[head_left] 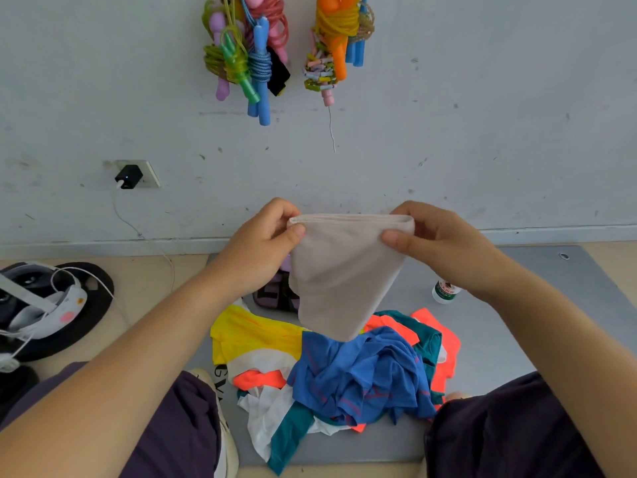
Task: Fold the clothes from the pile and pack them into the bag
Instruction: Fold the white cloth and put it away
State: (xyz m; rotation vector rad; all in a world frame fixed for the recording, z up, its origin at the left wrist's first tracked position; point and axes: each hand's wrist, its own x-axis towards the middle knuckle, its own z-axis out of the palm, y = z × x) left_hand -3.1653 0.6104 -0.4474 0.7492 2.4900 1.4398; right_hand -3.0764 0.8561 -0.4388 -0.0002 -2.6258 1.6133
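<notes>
Two hands [265,246] [437,243] pinch beige garment [341,270], apparently folded.

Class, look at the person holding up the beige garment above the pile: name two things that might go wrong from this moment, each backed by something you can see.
1. Both hands, left and right, pinch only the top corners of the beige cloth garment, so it may slip.
2. Its hanging tip nearly touches the blue crumpled shirt on the pile and could snag or drag it.
</notes>
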